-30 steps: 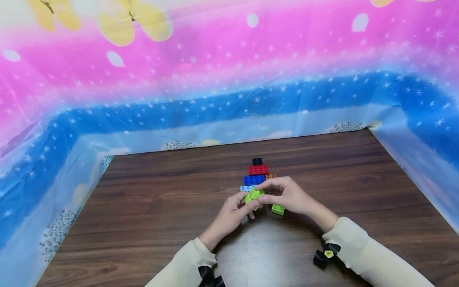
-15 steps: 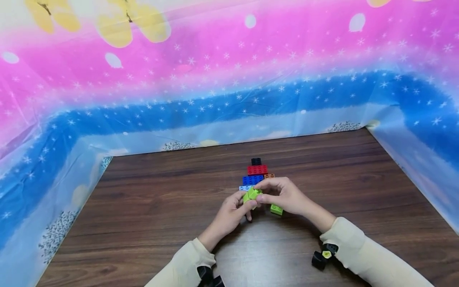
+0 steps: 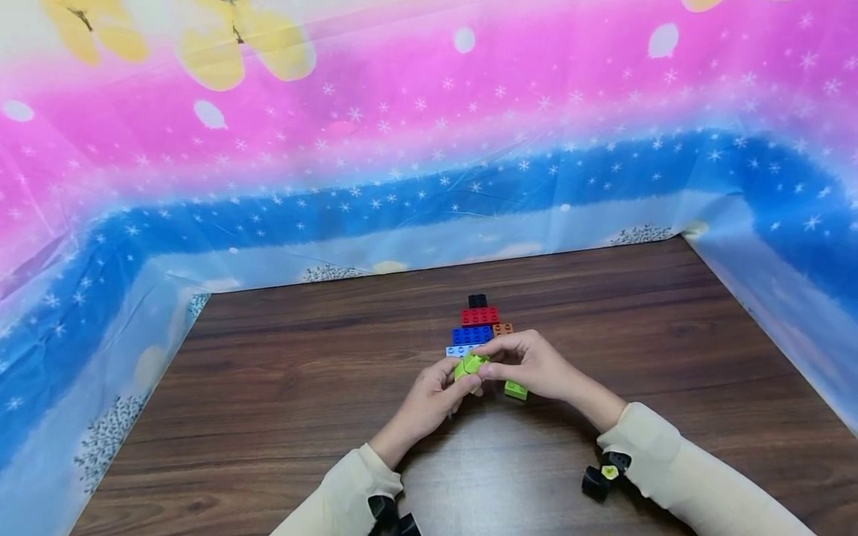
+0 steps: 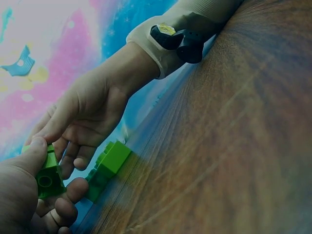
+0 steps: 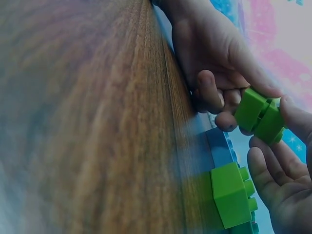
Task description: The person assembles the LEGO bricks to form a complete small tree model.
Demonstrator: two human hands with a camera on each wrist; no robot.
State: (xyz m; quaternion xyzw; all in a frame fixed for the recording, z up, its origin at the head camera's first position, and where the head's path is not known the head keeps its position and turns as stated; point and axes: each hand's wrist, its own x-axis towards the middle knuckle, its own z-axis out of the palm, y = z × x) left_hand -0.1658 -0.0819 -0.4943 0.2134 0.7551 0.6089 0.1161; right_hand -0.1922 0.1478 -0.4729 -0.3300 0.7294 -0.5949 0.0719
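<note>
In the head view my left hand (image 3: 429,394) pinches a lime-green toy building brick (image 5: 251,108) between thumb and fingers. My right hand (image 3: 536,365) grips a second green brick (image 5: 269,124) right against it. A narrow seam shows between the two bricks in the right wrist view, and their studs point away from the left palm. Both hands are raised over the table, fingertips meeting around the pair. Another green brick (image 3: 516,390) lies on the table below the right hand. It also shows in the left wrist view as a studded green block (image 4: 114,158).
Beyond the hands a row of bricks runs away on the wooden table (image 3: 268,402): light blue (image 3: 458,351), blue (image 3: 471,335), orange (image 3: 503,328), red (image 3: 480,316) and black (image 3: 477,300). A patterned cloth (image 3: 375,171) stands around the table's back and sides.
The hands stay together on the green bricks. The left hand's lower fingers have curled in closer beneath them. The whole head view has shifted slightly.
</note>
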